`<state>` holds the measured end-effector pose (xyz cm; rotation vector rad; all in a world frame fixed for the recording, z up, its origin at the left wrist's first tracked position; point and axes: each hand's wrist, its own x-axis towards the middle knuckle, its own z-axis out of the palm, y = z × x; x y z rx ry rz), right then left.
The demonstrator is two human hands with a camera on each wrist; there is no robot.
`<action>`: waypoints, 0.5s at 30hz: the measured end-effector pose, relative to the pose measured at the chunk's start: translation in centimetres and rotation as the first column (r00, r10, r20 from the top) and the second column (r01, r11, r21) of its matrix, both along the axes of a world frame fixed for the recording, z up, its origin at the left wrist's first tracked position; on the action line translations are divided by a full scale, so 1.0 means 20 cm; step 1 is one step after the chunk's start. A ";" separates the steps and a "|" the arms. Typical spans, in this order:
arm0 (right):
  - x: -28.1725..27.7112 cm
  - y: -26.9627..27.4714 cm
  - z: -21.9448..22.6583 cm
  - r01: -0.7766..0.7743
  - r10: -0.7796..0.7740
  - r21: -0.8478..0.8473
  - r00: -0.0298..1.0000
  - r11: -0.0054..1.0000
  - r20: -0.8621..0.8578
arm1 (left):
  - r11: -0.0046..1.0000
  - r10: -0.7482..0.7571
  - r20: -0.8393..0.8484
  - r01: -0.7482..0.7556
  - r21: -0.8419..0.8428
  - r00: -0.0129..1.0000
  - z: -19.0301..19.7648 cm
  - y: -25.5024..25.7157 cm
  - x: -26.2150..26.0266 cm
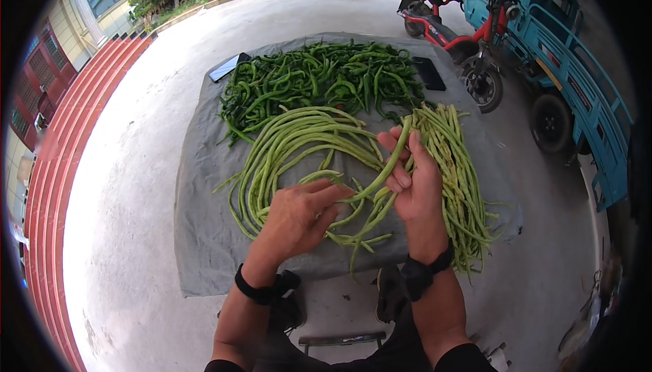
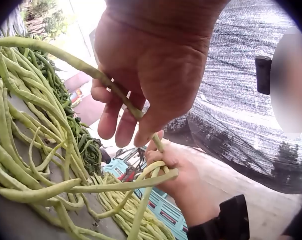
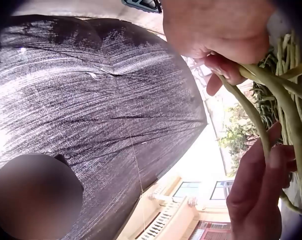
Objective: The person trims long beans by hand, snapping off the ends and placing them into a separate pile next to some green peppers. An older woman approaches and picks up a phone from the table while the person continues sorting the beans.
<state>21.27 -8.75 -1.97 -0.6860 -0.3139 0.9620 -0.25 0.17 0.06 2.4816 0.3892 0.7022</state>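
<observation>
Both hands are over a low, cloth-covered table, holding long beans. My left hand [image 1: 295, 219] pinches one long bean [image 2: 86, 65] between thumb and fingers, and the bean bends away to the left in the left wrist view. In my right hand [image 1: 418, 182] are several long beans [image 3: 286, 107], gripped between thumb and fingers with their lengths hanging toward the table. Below the hands, a curved spread of long beans [image 1: 261, 148] lies on the cloth. A straighter pile of long beans [image 1: 455, 168] lies beside my right hand, over the table's right side.
Green peppers [image 1: 319, 77] are heaped along the table's far side, with a phone [image 1: 227, 66] at their left and a dark phone [image 1: 429, 73] at their right. Grey cloth [image 1: 204, 236] covers the table. Beyond it stand a red electric bike [image 1: 468, 43] and a blue cargo tricycle [image 1: 577, 73].
</observation>
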 end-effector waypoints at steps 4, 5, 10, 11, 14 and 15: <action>0.03 0.00 -0.04 0.024 -0.024 0.007 1.000 1.000 0.005 | 1.000 0.002 -0.054 -0.002 -0.004 0.999 0.02 0.01 -0.01; 0.03 0.00 -0.04 0.021 -0.021 0.015 1.000 1.000 0.007 | 1.000 0.000 -0.060 0.000 0.003 0.998 0.02 0.01 -0.01; 0.02 0.01 -0.03 0.016 -0.017 0.028 0.999 0.999 0.029 | 1.000 -0.022 -0.095 0.020 -0.015 0.995 0.01 0.02 -0.02; 0.02 0.00 -0.02 0.021 -0.021 0.008 0.999 1.000 0.034 | 0.999 -0.030 -0.108 0.027 -0.033 0.994 0.00 0.02 -0.02; 0.02 0.00 -0.03 0.028 -0.028 -0.007 0.998 1.000 0.055 | 0.991 -0.081 -0.074 0.073 -0.114 0.994 -0.02 0.03 -0.02; 0.03 0.00 -0.03 0.020 -0.020 0.007 0.998 1.000 0.060 | 0.985 -0.101 -0.050 0.093 -0.146 0.994 -0.03 0.02 -0.02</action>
